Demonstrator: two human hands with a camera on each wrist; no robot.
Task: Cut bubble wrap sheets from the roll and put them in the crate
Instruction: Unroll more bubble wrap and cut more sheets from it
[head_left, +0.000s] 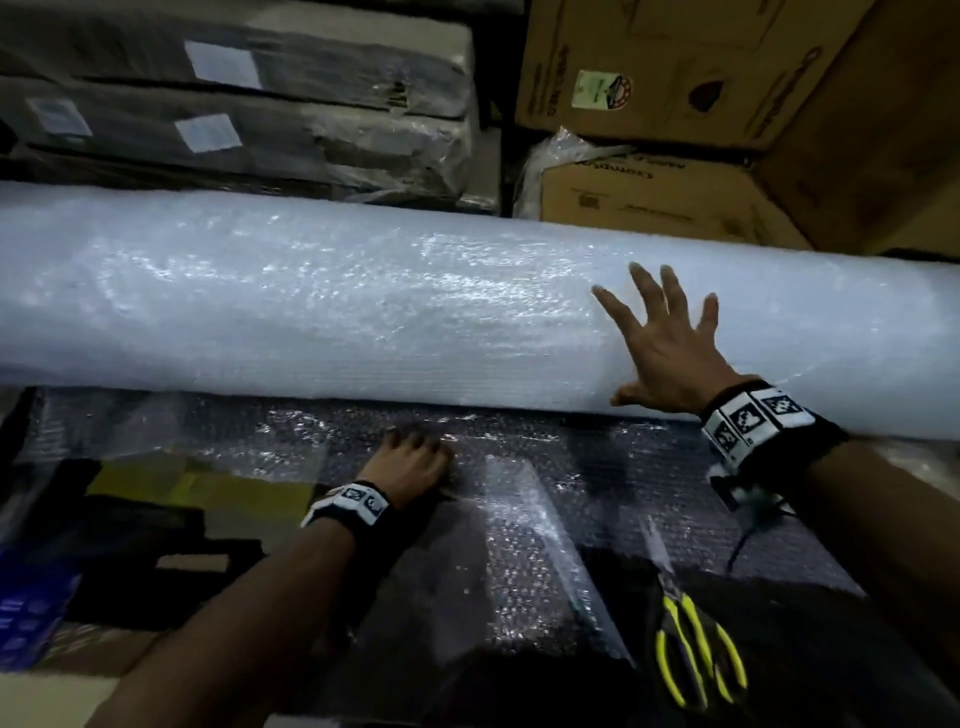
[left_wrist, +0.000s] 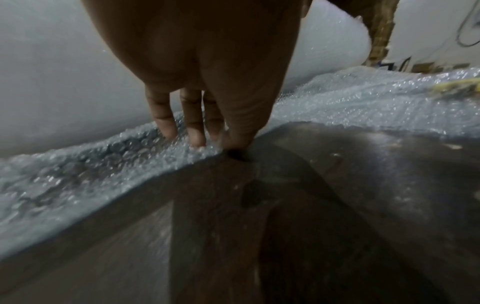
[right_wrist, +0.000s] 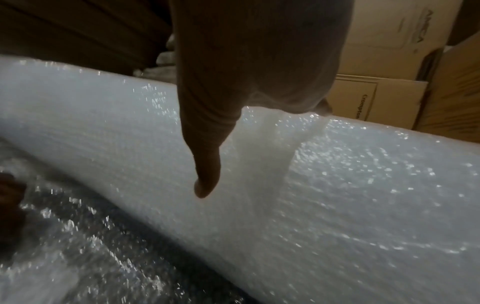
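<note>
A long white bubble wrap roll (head_left: 311, 301) (right_wrist: 337, 195) lies across the floor in front of me. My right hand (head_left: 660, 332) (right_wrist: 259, 61) lies flat on its near side, fingers spread, holding nothing. A loose bubble wrap sheet (head_left: 545, 457) (left_wrist: 91, 168) runs from under the roll toward me over a dark floor. My left hand (head_left: 413, 460) (left_wrist: 202, 139) presses its fingertips down on that sheet, with the thumb at the sheet's edge. A black tool with yellow-green handles (head_left: 696, 654), maybe scissors, lies near my right forearm. I see no crate.
Brown cardboard boxes (head_left: 675, 67) are stacked behind the roll on the right. Dark plastic-wrapped packages (head_left: 234, 104) are piled behind it on the left. Dark and yellow flat items (head_left: 208, 493) lie by the sheet at the left, next to a blue box (head_left: 31, 597).
</note>
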